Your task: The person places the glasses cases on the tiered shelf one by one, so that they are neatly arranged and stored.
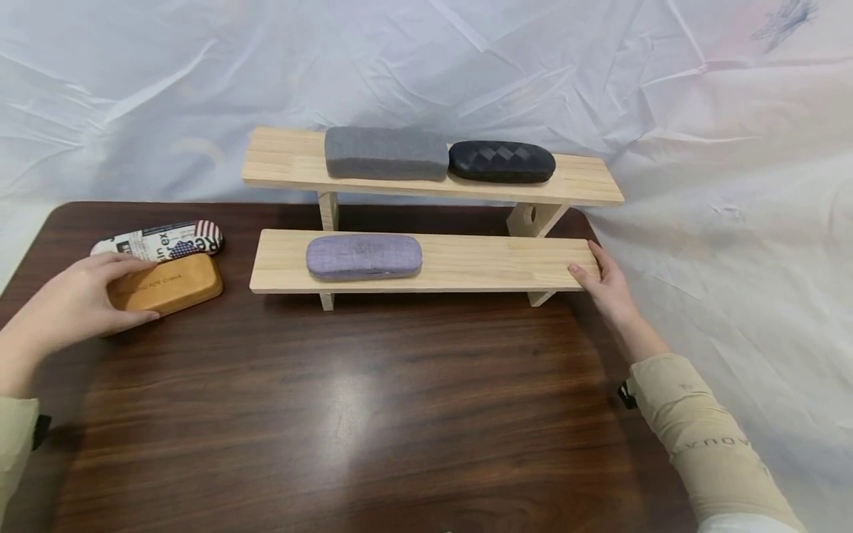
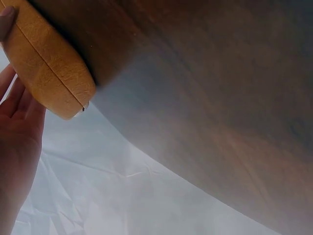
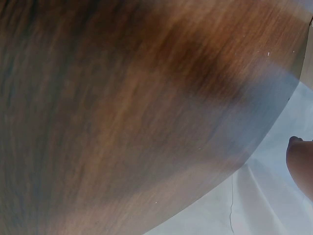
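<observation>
My left hand [image 1: 83, 300] grips a tan glasses case [image 1: 176, 285] at the table's left side, thumb on the near side and fingers over the far side. The left wrist view shows the case [image 2: 51, 63] with its seam line, between thumb and fingers. Behind it lies a glasses case with a printed flag and lettering [image 1: 189, 235]. At the right end of the lower board of a two-tier wooden shelf [image 1: 466, 263], my right hand [image 1: 606, 285] holds the edge, thumb on top. A purple glasses case [image 1: 363, 256] rests on that lower board, left of its middle.
On the upper board [image 1: 586, 178] a grey glasses case [image 1: 386, 153] and a black glasses case [image 1: 502, 161] lie end to end. The shelf stands at the back of a dark wooden table [image 1: 346, 414]. White sheeting [image 1: 400, 59] hangs behind and along the right.
</observation>
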`<state>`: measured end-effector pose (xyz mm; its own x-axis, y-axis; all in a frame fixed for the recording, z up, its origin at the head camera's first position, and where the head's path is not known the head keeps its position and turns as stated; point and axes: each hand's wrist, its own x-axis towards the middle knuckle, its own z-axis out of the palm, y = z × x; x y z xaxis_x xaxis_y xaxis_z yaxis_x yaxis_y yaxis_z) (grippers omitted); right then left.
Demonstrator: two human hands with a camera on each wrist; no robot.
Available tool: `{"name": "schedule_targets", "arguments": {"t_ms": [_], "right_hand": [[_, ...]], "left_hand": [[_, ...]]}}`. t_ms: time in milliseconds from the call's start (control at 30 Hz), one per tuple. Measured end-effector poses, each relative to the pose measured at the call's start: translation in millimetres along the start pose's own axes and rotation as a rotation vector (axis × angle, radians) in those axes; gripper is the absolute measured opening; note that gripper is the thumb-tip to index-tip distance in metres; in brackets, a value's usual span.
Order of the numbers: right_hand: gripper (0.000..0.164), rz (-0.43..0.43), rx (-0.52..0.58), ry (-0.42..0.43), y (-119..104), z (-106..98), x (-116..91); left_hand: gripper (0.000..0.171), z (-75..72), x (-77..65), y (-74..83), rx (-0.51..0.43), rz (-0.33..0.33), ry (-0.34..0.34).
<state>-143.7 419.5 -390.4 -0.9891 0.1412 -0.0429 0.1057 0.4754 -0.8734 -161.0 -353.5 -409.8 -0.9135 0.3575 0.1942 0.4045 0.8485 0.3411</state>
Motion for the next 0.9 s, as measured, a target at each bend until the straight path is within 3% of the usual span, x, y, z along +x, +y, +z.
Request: {"name": "schedule_targets", "arguments": {"t_ms": [267, 633, 900], "right_hand": [[0.083, 0.009, -0.003, -0.004, -2, 1, -2], [0.081, 0.004, -0.009, -0.001, 2, 0, 0], [0.082, 0.006, -0.006, 0.001, 0, 1, 0]], "left_hand": [[0.079, -4.6, -6.1, 9.7, 0.022, -0.012, -0.041], [0.084, -24.3, -7.9, 34.0, 0.053, 0.083, 0.056], [0.088, -38.6, -3.3, 66.5, 0.092, 0.163, 0.096]]}}
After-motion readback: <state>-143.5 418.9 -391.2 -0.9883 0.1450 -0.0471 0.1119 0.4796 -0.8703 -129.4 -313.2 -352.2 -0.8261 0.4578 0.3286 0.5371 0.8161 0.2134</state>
